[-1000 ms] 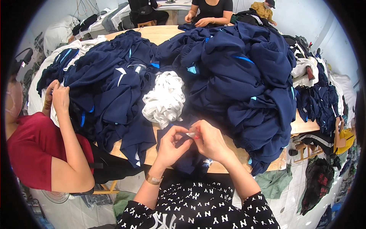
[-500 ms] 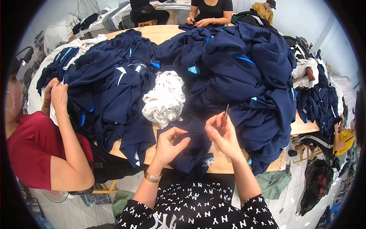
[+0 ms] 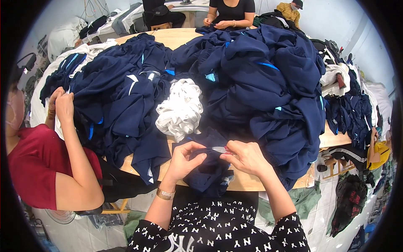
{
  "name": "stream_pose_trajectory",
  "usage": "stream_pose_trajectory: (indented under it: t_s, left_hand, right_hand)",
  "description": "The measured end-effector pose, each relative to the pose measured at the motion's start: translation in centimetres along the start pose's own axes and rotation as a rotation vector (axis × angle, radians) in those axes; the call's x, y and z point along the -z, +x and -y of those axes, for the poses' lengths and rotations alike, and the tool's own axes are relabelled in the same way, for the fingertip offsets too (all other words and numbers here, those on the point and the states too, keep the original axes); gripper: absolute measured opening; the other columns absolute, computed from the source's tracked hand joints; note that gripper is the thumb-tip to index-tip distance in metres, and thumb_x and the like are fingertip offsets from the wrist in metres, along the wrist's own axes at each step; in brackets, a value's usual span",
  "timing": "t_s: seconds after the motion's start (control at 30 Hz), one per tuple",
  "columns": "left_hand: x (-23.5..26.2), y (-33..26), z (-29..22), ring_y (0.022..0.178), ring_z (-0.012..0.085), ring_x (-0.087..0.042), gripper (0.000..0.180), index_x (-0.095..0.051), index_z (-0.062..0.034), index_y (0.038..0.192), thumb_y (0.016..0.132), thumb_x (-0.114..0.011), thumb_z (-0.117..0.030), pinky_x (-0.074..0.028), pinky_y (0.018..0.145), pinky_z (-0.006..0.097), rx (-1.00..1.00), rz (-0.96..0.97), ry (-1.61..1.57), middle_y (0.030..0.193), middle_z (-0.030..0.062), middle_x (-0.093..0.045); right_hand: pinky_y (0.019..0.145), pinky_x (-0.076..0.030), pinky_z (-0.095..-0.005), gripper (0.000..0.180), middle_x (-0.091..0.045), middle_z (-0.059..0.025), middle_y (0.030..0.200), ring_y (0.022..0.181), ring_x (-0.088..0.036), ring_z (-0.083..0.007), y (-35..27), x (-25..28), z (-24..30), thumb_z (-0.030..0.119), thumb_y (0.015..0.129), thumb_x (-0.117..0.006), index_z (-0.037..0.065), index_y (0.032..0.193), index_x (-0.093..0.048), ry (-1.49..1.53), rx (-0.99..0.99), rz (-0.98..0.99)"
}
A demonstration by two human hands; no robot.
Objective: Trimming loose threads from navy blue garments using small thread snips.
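A small navy garment piece [image 3: 208, 174] lies in front of me at the table edge. My left hand [image 3: 183, 163] pinches its upper edge between thumb and fingers. Close by on the right, my right hand [image 3: 248, 158] is closed around small red-handled snips [image 3: 227, 150], mostly hidden by the fingers. A pale, blurred shape, perhaps the blades, lies between the two hands along the cloth. Just beyond is a bundle of white elastic bands [image 3: 180, 110].
Large heaps of navy garments [image 3: 268, 84] and more navy cloth [image 3: 121, 80] cover much of the wooden table [image 3: 176, 38]. A co-worker in a red top [image 3: 54, 168] handles cloth at my left. Another person in black [image 3: 233, 14] sits across the table.
My right hand has lowered and turned inward, bringing the snips from upright down to the cloth beside my left hand. The left hand keeps its pinch on the garment.
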State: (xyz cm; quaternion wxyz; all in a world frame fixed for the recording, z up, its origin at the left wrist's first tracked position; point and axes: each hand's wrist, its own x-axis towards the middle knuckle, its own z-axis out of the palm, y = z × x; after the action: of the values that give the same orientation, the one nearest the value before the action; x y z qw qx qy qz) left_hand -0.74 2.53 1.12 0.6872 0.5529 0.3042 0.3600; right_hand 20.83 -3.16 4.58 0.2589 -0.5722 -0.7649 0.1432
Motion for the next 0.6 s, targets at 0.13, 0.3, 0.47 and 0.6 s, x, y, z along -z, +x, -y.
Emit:
stream_pose_trajectory:
  t_s: [0.13,0.3,0.47,0.6]
  left_hand:
    - [-0.19,0.02,-0.18,0.075,0.0036,-0.052,0.017,-0.061,0.0029,0.093,0.078,-0.067,-0.003,-0.043,0.068,0.017,-0.018,0.019,0.017,0.085,0.0013,-0.06]
    - [-0.19,-0.02,-0.06,0.074,0.0029,-0.051,0.017,-0.061,0.0023,0.093,0.078,-0.067,-0.002,-0.042,0.066,0.017,0.01,0.027,0.014,0.085,0.0005,-0.06]
    - [-0.33,0.02,-0.19,0.074,0.0024,-0.05,0.017,-0.061,0.0024,0.093,0.078,-0.067,-0.002,-0.041,0.066,0.016,0.009,0.038,0.025,0.084,-0.0001,-0.06]
    - [-0.21,-0.04,-0.1,0.073,0.0022,-0.05,0.017,-0.061,0.0026,0.094,0.078,-0.068,-0.002,-0.041,0.065,0.016,0.026,0.03,0.016,0.084,-0.0008,-0.059]
  right_hand:
    - [0.049,-0.041,-0.0368,0.034,-0.055,-0.0092,0.065,0.055,-0.056,-0.03,0.12,-0.04,0.01,0.037,0.083,-0.06,0.005,0.074,-0.05,-0.037,0.046,0.027]
    - [0.046,-0.04,-0.0364,0.035,-0.055,-0.0079,0.064,0.053,-0.056,-0.029,0.32,-0.3,0.0,0.039,0.083,-0.06,0.006,0.074,-0.051,-0.04,0.093,-0.004]
    - [0.045,-0.04,-0.0357,0.033,-0.055,-0.0071,0.063,0.052,-0.056,-0.028,0.42,-0.22,0.05,0.038,0.082,-0.062,0.007,0.075,-0.052,-0.051,0.13,-0.013]
    - [0.045,-0.04,-0.0356,0.032,-0.054,-0.0066,0.063,0.052,-0.056,-0.0275,0.41,-0.46,-0.21,0.038,0.082,-0.062,0.007,0.075,-0.053,-0.071,0.134,-0.007]
